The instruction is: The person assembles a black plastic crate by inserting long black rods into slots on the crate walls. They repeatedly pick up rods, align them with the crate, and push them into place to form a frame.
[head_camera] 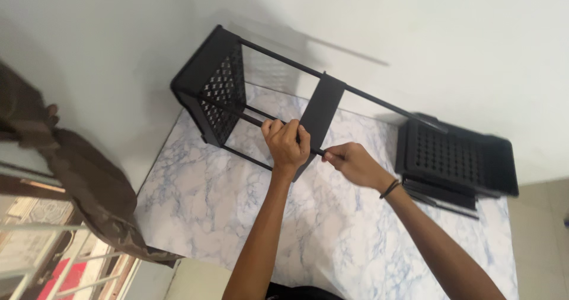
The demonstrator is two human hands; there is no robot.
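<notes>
A black metal rack frame (220, 87) with perforated end panels lies on a white and blue marbled table (225, 217). Thin black rods (367, 97) run from its left end panel toward the right. A flat black cross plate (323, 107) bridges the rods in the middle. My left hand (285, 141) is closed around the near rod beside that plate. My right hand (354, 162) pinches the same rod's end just to the right, with a dark band on its wrist.
A second black perforated panel piece (453, 158) lies at the table's right, with loose black rods (441, 200) under it. A white wall stands behind. A brown cloth (89, 187) hangs at the left over a window with white bars (53, 258).
</notes>
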